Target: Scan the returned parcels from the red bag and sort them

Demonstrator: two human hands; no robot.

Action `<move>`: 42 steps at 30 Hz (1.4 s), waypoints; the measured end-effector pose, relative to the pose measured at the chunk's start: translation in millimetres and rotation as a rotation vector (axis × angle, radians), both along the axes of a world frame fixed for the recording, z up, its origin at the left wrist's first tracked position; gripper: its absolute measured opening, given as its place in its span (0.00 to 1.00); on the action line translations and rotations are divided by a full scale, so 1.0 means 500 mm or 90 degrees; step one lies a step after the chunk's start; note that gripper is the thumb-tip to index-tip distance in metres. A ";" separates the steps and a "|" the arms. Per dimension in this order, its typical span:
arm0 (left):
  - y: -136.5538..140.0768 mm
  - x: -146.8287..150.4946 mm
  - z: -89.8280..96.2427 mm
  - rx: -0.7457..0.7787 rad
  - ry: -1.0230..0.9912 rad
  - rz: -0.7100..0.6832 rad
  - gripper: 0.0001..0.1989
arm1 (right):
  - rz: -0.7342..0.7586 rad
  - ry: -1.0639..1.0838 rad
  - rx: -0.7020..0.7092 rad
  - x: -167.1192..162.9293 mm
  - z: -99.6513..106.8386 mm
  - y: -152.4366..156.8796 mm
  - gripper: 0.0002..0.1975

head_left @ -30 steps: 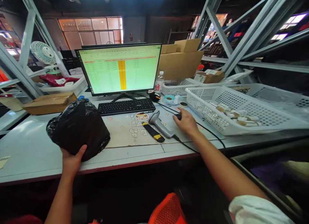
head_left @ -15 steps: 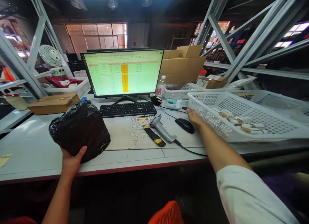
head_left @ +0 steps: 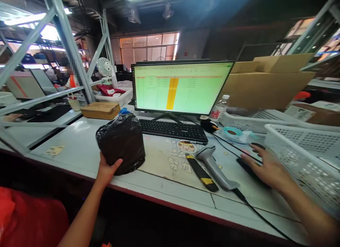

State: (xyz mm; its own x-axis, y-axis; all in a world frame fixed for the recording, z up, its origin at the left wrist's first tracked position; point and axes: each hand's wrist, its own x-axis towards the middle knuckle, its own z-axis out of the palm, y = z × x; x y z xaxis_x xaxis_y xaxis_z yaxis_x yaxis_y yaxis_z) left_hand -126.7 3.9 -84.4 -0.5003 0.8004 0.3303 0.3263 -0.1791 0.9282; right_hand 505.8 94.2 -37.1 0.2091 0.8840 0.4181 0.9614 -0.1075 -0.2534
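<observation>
A parcel wrapped in black plastic (head_left: pixel 122 142), with a blue bit on its top, is at the left on the desk. My left hand (head_left: pixel 107 169) grips its lower front edge, thumb on the near face and the other fingers hidden. On the right, my right hand (head_left: pixel 271 170) is over the black computer mouse (head_left: pixel 248 167), fingers apart and partly covering it; whether it touches the mouse I cannot tell. Left of that hand lie a grey barcode scanner (head_left: pixel 217 169) with a black cable and a black-and-yellow utility knife (head_left: pixel 202 172).
Behind stand a monitor (head_left: pixel 183 87) showing a spreadsheet and a black keyboard (head_left: pixel 174 130). A tape roll (head_left: pixel 233 133), a water bottle (head_left: pixel 220 107) and a white plastic basket (head_left: pixel 294 162) are at the right. At the left is a cardboard box (head_left: pixel 101 110); metal uprights frame the desk.
The view has turned left, so the desk things appear farther right. My right hand has gone from beside the basket to over the mouse. My left hand still grips the black parcel.
</observation>
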 end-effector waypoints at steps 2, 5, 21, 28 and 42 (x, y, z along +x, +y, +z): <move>-0.003 0.002 0.004 0.016 0.002 -0.011 0.40 | 0.055 -0.021 -0.003 -0.019 -0.029 -0.035 0.41; -0.007 0.002 0.007 0.021 0.001 -0.044 0.39 | 0.053 -0.054 -0.025 -0.031 -0.051 -0.065 0.40; -0.012 0.003 0.017 0.006 0.003 -0.142 0.52 | 0.028 0.016 -0.042 -0.033 -0.059 -0.071 0.31; -0.012 0.000 0.019 0.000 0.024 -0.135 0.53 | -0.003 0.040 -0.043 -0.040 -0.044 -0.076 0.35; -0.001 0.023 0.095 0.138 0.102 -0.082 0.43 | 0.026 -0.042 -0.251 -0.332 0.038 -0.101 0.40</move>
